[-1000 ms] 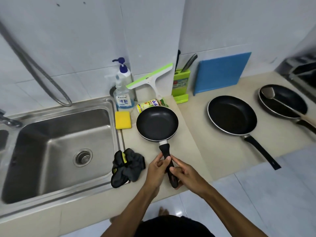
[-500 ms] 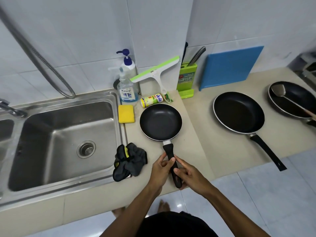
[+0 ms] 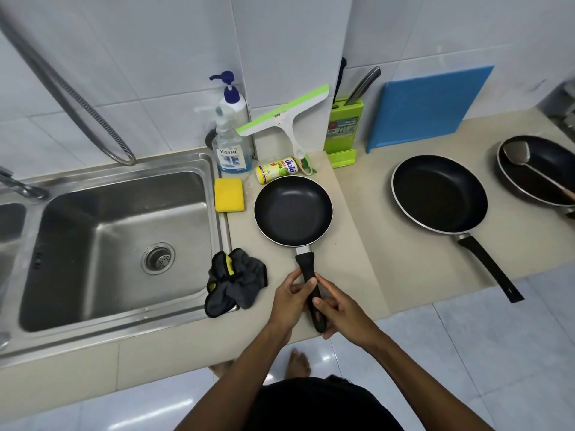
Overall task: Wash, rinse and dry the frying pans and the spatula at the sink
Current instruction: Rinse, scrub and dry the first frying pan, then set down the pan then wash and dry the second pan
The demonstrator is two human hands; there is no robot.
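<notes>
Hardly anything has moved since the earlier frame: both hands stay on the handle of the small frying pan (image 3: 292, 209), which sits flat on the bench (image 3: 357, 244) just right of the sink (image 3: 124, 164), as it did before. The left hand (image 3: 291, 301) has its fingers curled round the middle of the black handle, thumb on top. The right hand (image 3: 340, 309) holds the handle's near end; its fingers seem to wrap underneath, though the hand itself hides them.

Farther right of the sink lies the medium frying pan (image 3: 438, 194), handle pointing toward the bench edge. Farthest from the sink, cut by the frame edge, is the third frying pan (image 3: 541, 178) with the spatula (image 3: 516, 152) resting in it.

A yellow sponge (image 3: 229, 194) lies against the sink's right rim, and a crumpled dark cloth (image 3: 236, 281) lies at the sink's near right corner. Behind the sink's right rim stand a pump soap bottle (image 3: 228, 150) and a green squeegee (image 3: 280, 119), with a small bottle (image 3: 277, 171) lying on its side. A green knife block (image 3: 343, 129) and a blue cutting board (image 3: 426, 110) lean on the wall farther right.
</notes>
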